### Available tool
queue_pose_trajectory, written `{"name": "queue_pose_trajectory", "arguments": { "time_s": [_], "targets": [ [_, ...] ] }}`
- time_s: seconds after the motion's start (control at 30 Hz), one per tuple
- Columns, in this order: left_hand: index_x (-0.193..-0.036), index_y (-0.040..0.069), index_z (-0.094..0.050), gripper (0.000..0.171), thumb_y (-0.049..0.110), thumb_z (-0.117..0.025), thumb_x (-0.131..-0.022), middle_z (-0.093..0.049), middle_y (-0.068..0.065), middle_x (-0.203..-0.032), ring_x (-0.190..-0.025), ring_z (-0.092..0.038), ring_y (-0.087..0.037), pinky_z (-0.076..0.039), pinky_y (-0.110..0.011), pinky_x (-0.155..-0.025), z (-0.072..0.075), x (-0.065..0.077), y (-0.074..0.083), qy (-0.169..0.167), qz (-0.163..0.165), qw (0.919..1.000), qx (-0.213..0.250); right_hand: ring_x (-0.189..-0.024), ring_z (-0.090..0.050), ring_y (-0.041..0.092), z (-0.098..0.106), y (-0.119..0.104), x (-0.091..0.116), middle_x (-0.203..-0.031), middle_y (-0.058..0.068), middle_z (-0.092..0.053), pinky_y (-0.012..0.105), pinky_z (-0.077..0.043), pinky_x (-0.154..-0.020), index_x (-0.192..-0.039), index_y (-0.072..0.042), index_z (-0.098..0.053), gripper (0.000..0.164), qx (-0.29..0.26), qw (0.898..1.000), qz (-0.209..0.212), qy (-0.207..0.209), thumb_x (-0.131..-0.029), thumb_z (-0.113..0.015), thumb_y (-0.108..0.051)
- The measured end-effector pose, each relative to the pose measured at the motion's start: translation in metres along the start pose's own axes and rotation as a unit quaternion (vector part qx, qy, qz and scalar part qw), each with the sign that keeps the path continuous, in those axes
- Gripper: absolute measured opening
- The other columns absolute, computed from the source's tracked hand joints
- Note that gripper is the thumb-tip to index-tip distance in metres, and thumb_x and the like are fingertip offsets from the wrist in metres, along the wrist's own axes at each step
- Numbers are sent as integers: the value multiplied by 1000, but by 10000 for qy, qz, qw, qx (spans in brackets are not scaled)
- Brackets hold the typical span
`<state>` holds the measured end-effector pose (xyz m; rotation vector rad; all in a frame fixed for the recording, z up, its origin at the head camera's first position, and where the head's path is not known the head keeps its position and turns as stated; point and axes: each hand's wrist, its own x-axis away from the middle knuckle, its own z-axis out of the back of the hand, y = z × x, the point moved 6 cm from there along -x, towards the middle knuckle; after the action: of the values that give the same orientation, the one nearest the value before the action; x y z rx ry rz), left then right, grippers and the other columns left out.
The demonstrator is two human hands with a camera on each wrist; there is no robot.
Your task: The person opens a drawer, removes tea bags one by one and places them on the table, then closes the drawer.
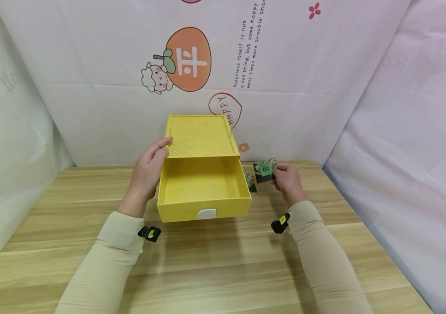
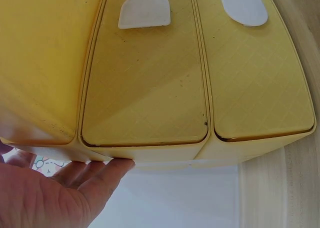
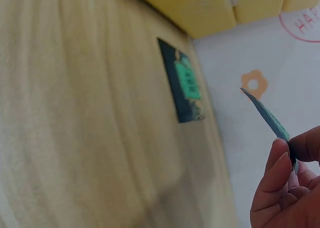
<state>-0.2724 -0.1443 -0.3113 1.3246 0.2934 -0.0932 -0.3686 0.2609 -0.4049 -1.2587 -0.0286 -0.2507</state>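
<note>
A yellow drawer unit (image 1: 203, 135) stands against the back cloth, its top drawer (image 1: 205, 209) pulled out toward me. My left hand (image 1: 150, 168) rests on the unit's left side, fingers extended along the wall near the top edge. In the left wrist view, the left hand (image 2: 60, 193) touches that side below two closed drawers (image 2: 145, 78) with white tabs. My right hand (image 1: 287, 181) pinches a small flat green-and-black packet (image 1: 264, 170) between thumb and fingers, raised right of the unit. A second such packet (image 3: 185, 83) lies on the table beside the unit, partly hidden in the head view.
The wood-grain table (image 1: 215, 270) extends in front of the unit. White printed cloth (image 1: 285, 109) hangs behind, and more cloth (image 1: 411, 152) flanks the table. Each wrist wears a black band, such as the left band (image 1: 149, 233).
</note>
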Motion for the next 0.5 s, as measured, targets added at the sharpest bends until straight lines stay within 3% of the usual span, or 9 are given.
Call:
{"name": "queue_pose_trajectory", "arguments": {
  "time_s": [0.13, 0.5],
  "targets": [
    [-154, 24, -54, 49, 41, -41, -109, -42, 5, -165, -154, -33, -18, -29, -48, -124, 0, 0, 0, -17, -4, 10000, -10, -75, -64, 13, 1, 11, -5, -122, 15, -60, 19, -50, -57, -146, 0, -55, 42, 68, 9999, -58, 84, -107, -49, -13],
    [-153, 26, -55, 49, 41, -42, -109, -44, 7, -163, -155, -32, -16, -28, -48, -125, 1, 1, 0, -5, -5, 10000, -38, -77, -62, 8, 2, 29, -9, -140, 24, -56, 15, -51, -65, -147, 5, -54, 45, 462, 9988, -131, 74, -106, -48, -12]
  ]
}}
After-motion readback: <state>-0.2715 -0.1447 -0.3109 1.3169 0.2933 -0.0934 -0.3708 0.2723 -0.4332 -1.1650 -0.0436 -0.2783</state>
